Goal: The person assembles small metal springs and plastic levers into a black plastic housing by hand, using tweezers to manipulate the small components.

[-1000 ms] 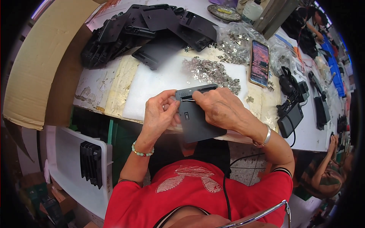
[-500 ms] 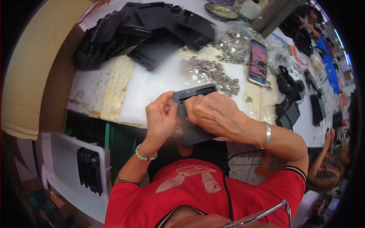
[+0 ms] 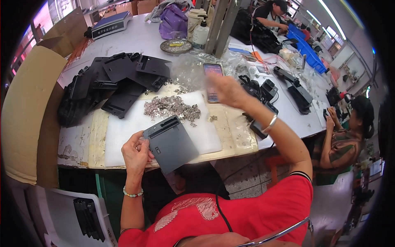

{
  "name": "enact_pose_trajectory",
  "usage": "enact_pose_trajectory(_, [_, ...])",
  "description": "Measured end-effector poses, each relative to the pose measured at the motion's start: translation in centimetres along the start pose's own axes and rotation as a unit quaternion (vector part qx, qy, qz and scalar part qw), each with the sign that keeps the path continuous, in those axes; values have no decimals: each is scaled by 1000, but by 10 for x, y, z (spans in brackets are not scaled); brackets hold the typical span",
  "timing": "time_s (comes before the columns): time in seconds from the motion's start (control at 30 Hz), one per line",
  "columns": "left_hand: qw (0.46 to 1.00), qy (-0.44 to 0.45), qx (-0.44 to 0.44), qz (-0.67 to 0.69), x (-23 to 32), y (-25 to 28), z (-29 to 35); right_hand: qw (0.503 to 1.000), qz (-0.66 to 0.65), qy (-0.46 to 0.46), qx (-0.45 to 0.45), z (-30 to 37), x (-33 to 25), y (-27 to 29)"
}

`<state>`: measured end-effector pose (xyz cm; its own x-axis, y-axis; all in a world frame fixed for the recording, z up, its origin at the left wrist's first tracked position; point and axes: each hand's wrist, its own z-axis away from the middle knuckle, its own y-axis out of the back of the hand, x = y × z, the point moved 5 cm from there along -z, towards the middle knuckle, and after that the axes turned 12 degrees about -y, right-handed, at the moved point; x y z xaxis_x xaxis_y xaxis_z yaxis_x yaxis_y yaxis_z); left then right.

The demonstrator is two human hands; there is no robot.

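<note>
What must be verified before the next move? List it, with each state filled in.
1. Left hand grips the dark panel: ok, at its left edge.
2. Right hand clear of that panel: ok, apart from it.
3. Right hand empty: cannot tell, motion blur.
4. Small metal pieces on the white sheet: ok, loosely heaped.
5. Phone fully visible: not ok, partly hidden by the right hand.

White characters (image 3: 110, 30) on tabletop scale (image 3: 111, 23), phone screen (image 3: 212, 69) unreadable
</note>
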<state>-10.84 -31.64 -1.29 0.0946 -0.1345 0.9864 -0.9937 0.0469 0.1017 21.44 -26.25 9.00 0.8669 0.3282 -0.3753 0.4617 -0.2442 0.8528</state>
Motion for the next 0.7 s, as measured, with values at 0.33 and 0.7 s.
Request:
enact_pose_trajectory(0.33, [1000,-23,-4,-8,-6,4,-2,969,198,-29,-145,2,51,5])
enact_pose_trajectory(0.7, [1000,-22,1,-9,-3,3,2,988,32,-141,56,10,4,39])
